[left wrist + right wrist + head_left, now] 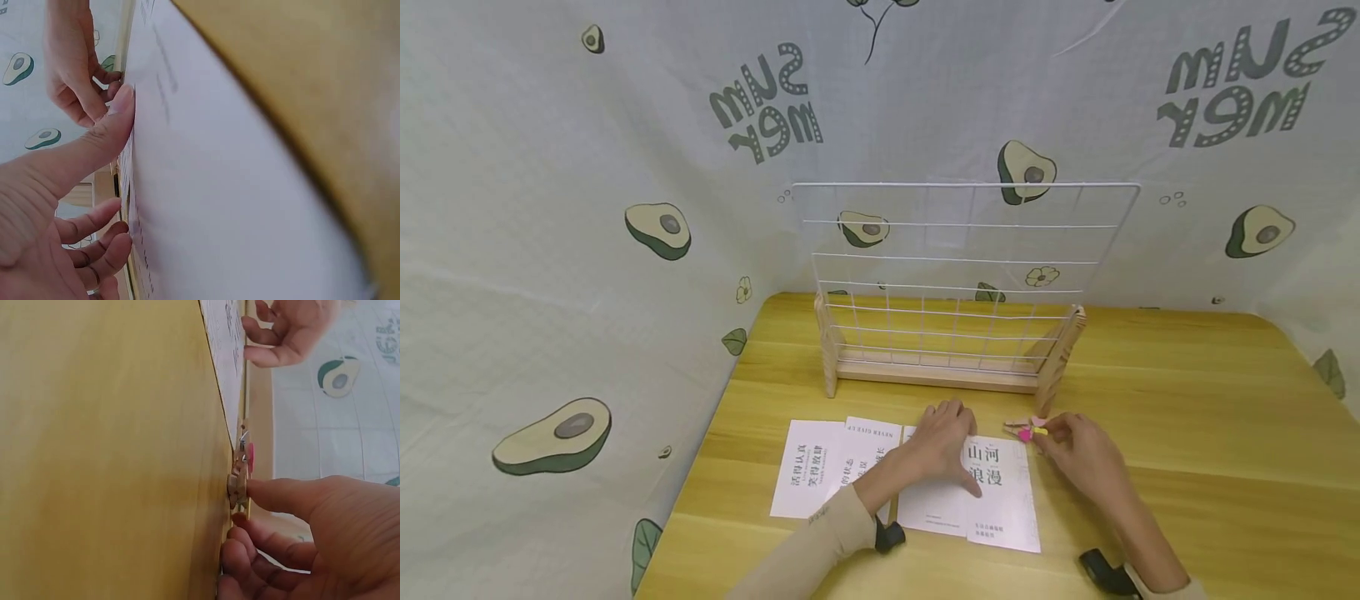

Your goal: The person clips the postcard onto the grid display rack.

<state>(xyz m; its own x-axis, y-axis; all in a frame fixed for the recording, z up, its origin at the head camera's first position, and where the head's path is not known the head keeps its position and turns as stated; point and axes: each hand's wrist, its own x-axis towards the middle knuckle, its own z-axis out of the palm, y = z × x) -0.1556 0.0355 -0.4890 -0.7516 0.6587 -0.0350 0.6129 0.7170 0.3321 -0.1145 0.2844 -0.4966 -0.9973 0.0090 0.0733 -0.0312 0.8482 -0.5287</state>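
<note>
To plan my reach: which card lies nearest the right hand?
The rightmost card, large characters in its upper half; the other cards lie to its left, farther from the right hand.

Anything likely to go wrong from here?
1. The small clothespins lie bunched at the fingertips of the right hand, so it might drag or scatter the neighbouring ones.
2. The left hand touches paper cards lying close together; moving one could shift another.
3. The rack stands just behind the clothespins, so a forward reach might bump it.
</note>
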